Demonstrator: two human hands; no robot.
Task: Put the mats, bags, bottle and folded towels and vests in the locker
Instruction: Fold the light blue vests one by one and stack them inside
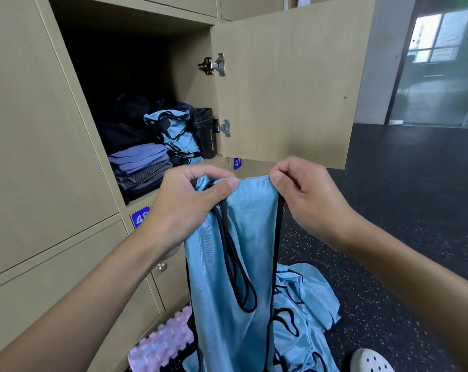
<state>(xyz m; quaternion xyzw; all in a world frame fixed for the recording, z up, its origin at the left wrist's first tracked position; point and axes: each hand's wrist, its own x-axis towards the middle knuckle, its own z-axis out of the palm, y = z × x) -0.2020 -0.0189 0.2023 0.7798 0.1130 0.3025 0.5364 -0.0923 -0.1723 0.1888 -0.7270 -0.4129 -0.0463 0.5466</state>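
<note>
My left hand (189, 208) pinches the top edge of a blue vest (243, 264) with thumb and curled fingers. My right hand (310, 200) pinches the same edge just beside it. The vest hangs straight down below both hands. Up behind my left hand is the open locker (189, 76). Inside it lie folded towels (141, 167), folded vests (173, 135) and a black bottle (204, 132). The bottle stands nearest the door (289, 84), which hangs open above my right hand. Below my right hand a heap of vests (302, 299) lies on the floor. Below my left hand lies a pink bumpy mat (163, 342).
</note>
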